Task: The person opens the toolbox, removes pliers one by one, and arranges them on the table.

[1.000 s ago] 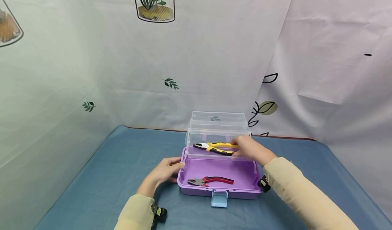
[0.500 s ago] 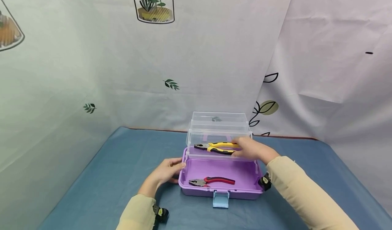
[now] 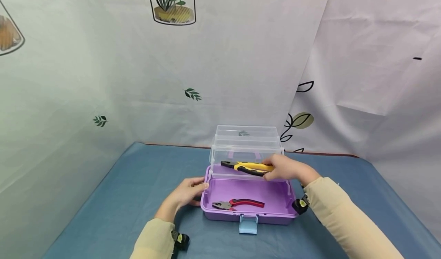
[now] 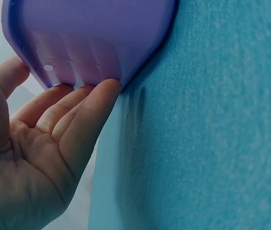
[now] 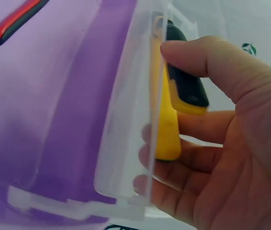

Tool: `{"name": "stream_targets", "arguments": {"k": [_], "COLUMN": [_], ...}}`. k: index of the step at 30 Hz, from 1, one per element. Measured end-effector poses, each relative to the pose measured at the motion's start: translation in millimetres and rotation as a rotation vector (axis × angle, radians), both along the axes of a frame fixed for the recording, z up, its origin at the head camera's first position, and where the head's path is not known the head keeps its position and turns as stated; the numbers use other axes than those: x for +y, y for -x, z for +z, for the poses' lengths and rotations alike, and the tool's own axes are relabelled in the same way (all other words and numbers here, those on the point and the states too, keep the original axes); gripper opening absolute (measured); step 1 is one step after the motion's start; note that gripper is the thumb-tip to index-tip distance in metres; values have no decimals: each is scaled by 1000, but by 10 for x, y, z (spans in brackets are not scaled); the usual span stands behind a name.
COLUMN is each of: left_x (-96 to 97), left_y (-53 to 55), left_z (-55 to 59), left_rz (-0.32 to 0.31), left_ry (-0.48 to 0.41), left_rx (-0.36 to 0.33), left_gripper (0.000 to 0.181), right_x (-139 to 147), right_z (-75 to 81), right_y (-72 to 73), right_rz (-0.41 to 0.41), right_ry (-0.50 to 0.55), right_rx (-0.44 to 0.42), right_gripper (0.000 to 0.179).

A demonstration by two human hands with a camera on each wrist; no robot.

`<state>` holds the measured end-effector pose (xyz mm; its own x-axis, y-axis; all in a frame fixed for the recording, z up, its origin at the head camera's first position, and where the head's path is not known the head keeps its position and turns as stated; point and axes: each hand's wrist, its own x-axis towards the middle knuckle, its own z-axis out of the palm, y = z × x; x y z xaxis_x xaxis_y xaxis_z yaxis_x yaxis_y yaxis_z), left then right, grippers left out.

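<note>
In the head view, combination pliers with yellow-and-black handles [image 3: 253, 168] are at the clear raised tray [image 3: 220, 174] of a purple toolbox [image 3: 248, 190]. My right hand [image 3: 287, 169] grips the handle ends; in the right wrist view the thumb [image 5: 183, 55] lies on one handle, and several fingertips show through the clear tray wall. The head end points left. My left hand [image 3: 186, 194] holds the toolbox's left end, thumb at the rim and fingers [image 4: 90, 108] against the outer wall. Pliers with red-and-black handles [image 3: 246, 202] lie on the purple floor, in front of the tray.
The toolbox's clear lid [image 3: 246, 131] stands raised at the back. A light blue latch [image 3: 248, 224] hangs down in front. The blue tabletop [image 3: 148, 174] surrounds the box, and patterned white cloth [image 3: 138, 59] hangs behind and to both sides.
The right hand has shifted slightly right and toward the front. The yellow pliers have moved with it and now slant more, their handle ends lower in the view. The left hand stays on the toolbox.
</note>
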<state>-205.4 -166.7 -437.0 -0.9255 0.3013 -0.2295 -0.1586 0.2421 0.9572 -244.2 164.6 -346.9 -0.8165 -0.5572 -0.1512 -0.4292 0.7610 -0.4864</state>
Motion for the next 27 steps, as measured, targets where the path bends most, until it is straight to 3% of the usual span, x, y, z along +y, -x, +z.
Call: {"name": "stream_targets", "arguments": {"k": [5, 10, 18, 27], "left_x": [4, 12, 11, -2], "left_y": [-10, -5, 0, 4], "left_z": [13, 7, -7, -15], "left_rz": [-3, 3, 14, 10], "left_ry": [-1, 2, 13, 8], "left_rx": [-6, -11, -4, 0], "left_gripper": [60, 59, 62, 62], "right_x": [-42, -43, -36, -21], "right_z": [-94, -158, -226, -295], "right_y": [-35, -67, -87, -137], "right_rz": [-72, -127, -150, -124], "right_ry": [-26, 32, 135, 212], "right_rx": [45, 87, 135, 187], "right_gripper": [41, 57, 58, 69]}}
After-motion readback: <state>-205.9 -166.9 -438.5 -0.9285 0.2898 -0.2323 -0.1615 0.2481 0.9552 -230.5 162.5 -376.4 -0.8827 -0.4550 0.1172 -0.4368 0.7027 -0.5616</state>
